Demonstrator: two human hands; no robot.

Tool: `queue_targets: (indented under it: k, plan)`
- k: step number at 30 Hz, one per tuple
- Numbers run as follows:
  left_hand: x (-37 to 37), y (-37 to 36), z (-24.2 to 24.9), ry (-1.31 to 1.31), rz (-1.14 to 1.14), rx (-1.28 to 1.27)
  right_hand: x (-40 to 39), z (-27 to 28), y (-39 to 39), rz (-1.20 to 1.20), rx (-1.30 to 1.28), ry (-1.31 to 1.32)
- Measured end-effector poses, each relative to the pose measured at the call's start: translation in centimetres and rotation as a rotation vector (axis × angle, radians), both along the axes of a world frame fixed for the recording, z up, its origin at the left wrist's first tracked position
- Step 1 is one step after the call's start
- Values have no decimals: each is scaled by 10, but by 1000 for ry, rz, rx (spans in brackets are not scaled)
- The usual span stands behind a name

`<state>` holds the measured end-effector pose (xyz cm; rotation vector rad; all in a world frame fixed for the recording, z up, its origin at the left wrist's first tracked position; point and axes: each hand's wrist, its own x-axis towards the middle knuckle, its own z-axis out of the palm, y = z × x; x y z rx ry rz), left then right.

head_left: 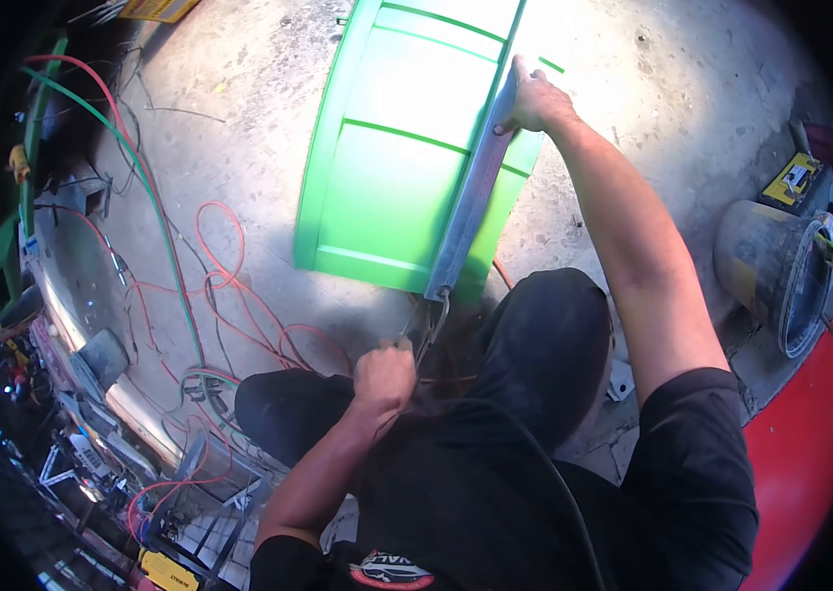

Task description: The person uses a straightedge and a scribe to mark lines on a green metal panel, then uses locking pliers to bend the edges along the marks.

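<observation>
A green metal panel (387, 197) with raised ribs lies on the concrete floor in front of me. Along its right part runs a long grey metal bar (475, 202), slanting away from me. My right hand (540, 102) grips the bar's far part, thumb on the left side and a finger stretched along it. At the near end, what looks like a locking clamp (439, 323) with curved metal jaws sits on the bar. My left hand (384, 374) is closed at the clamp's handles; the fist hides part of them.
Red hoses (229, 271) and a green hose (155, 192) lie looped on the left floor. Tools and scrap metal crowd the left edge. To the right are a bucket (776, 271) on its side, a yellow-topped box (793, 180) and a red surface (805, 463).
</observation>
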<state>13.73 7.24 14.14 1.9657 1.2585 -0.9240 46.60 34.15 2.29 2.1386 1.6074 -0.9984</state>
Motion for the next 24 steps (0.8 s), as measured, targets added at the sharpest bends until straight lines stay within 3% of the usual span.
queue_targets:
  k: [2,6,13,24]
  plan:
    - [-3,1,8,45,-44,-54,-8,3,0,18,-2,-2]
    - [13,25,31,-34,104,44,-2,-2,-1,25,-1,-48]
    - [62,95,-26,-249,169,396,-3,-1,0,18,10,-60]
    - [96,128,-52,-276,85,458,-3,1,0,16,13,-51]
